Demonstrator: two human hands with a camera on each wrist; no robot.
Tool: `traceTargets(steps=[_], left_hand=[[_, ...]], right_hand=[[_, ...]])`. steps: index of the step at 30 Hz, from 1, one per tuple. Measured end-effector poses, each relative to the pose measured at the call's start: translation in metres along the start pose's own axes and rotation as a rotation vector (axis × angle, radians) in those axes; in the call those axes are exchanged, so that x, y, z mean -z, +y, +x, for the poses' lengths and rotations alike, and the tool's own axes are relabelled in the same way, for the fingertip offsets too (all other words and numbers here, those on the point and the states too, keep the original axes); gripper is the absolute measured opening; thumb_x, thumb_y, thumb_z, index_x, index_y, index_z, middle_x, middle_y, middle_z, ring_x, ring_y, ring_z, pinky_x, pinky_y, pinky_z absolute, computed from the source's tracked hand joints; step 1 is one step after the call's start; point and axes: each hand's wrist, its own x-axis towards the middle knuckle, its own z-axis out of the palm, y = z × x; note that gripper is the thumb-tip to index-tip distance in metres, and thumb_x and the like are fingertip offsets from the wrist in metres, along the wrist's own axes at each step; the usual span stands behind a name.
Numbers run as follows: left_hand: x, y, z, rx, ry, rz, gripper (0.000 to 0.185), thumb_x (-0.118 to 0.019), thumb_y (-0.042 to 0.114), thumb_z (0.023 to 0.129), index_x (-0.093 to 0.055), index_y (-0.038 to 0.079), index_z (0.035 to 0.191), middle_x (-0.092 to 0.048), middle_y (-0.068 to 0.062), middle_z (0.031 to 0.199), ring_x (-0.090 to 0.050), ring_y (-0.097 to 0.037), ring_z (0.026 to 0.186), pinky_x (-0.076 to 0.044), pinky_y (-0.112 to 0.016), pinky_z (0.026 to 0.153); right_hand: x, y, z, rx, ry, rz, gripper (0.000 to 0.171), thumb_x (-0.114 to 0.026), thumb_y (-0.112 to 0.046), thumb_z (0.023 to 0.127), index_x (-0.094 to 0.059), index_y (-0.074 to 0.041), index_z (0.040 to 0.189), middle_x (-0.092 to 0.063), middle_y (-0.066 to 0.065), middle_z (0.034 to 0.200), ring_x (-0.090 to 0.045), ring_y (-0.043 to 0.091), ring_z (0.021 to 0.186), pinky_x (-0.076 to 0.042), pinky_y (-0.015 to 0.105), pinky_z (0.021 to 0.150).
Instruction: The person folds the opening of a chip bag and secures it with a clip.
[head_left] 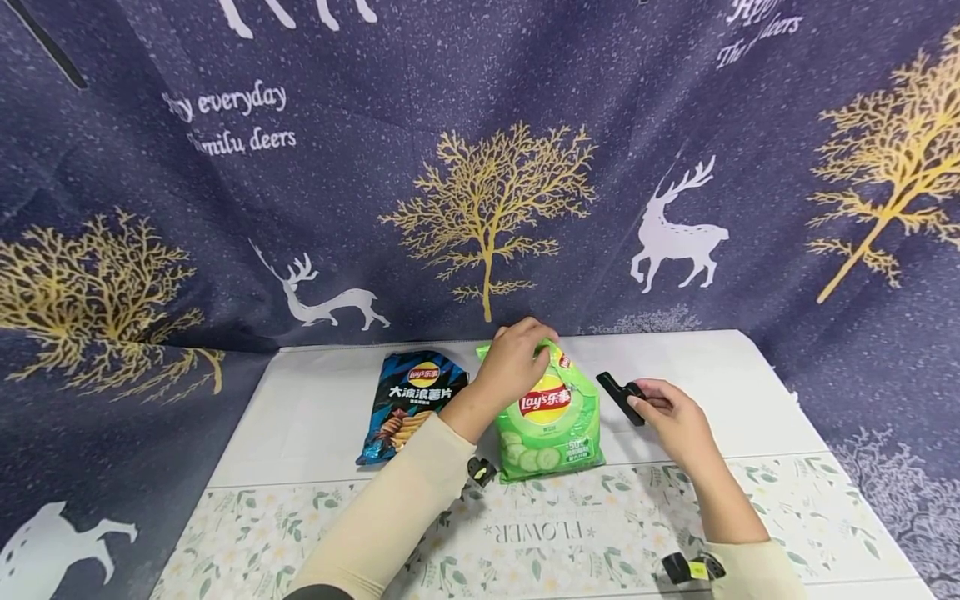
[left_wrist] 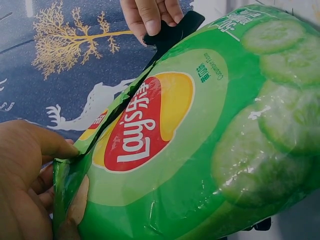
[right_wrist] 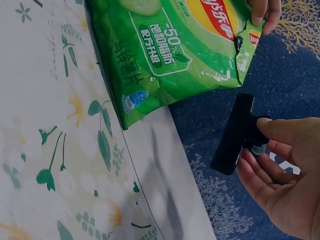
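A green Lay's chip bag point(head_left: 551, 417) lies on the table with its top end raised. My left hand point(head_left: 534, 350) pinches that opened top edge; in the left wrist view the thumb and fingers point(left_wrist: 47, 165) fold the green foil point(left_wrist: 200, 150). To the right of the bag, my right hand point(head_left: 639, 402) holds a black bag clip point(head_left: 617, 392) by its handle. In the right wrist view, the thumb point(right_wrist: 277, 127) sits on the clip point(right_wrist: 232, 135), just off the bag's point(right_wrist: 170, 50) top corner. The clip point(left_wrist: 172, 30) is apart from the bag.
A blue Lay's bag point(head_left: 412, 400) lies flat to the left of the green one. The table point(head_left: 300, 417) has a white cloth with a floral band point(head_left: 570, 533) at the front. A dark blue deer-and-tree curtain point(head_left: 480, 167) hangs behind and at the sides.
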Motion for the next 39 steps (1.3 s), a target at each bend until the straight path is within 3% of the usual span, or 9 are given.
traceTargets(steps=[3,6,16,28,39], left_hand=[[0.000,0.000,0.000,-0.004,0.005,-0.003,0.022,-0.056,0.019,0.104,-0.069,0.020,0.122,-0.065,0.002,0.118,-0.064,-0.016,0.103,-0.045,-0.039,0.099],[0.000,0.000,0.000,-0.005,0.007,0.003,0.022,-0.056,0.018,0.104,-0.069,0.021,0.121,-0.065,0.002,0.118,-0.065,-0.015,0.104,-0.045,-0.039,0.099],[-0.001,0.000,0.000,-0.005,0.009,0.004,0.020,-0.057,0.019,0.104,-0.070,0.022,0.119,-0.065,0.003,0.117,-0.065,-0.015,0.105,-0.045,-0.040,0.102],[-0.003,0.000,-0.001,-0.017,0.028,0.005,0.019,-0.057,0.019,0.104,-0.071,0.022,0.117,-0.065,0.004,0.115,-0.065,-0.015,0.101,-0.046,-0.038,0.096],[-0.002,0.001,0.000,-0.026,0.019,0.002,0.019,-0.057,0.020,0.104,-0.070,0.023,0.117,-0.065,0.005,0.114,-0.065,-0.014,0.100,-0.045,-0.038,0.098]], right_hand=[[0.000,-0.001,0.000,0.005,-0.008,0.031,0.047,-0.063,-0.041,0.100,-0.063,-0.009,0.133,-0.066,0.013,0.121,-0.058,-0.009,0.094,-0.049,0.005,0.080],[-0.001,-0.002,0.000,0.012,-0.016,0.068,0.050,-0.063,-0.042,0.100,-0.061,-0.006,0.135,-0.065,0.015,0.123,-0.056,-0.012,0.094,-0.048,0.004,0.081],[-0.002,-0.006,0.001,0.037,-0.033,0.090,0.049,-0.063,-0.045,0.099,-0.062,-0.009,0.133,-0.066,0.012,0.119,-0.060,-0.006,0.094,-0.051,0.010,0.081],[-0.004,-0.011,-0.002,0.082,-0.040,0.124,0.044,-0.065,-0.034,0.100,-0.062,-0.008,0.136,-0.067,0.013,0.121,-0.059,-0.007,0.094,-0.050,0.010,0.082],[-0.006,-0.014,0.001,0.215,-0.016,0.089,0.032,-0.067,-0.024,0.099,-0.066,-0.009,0.127,-0.068,0.007,0.112,-0.057,-0.009,0.094,-0.046,0.009,0.086]])
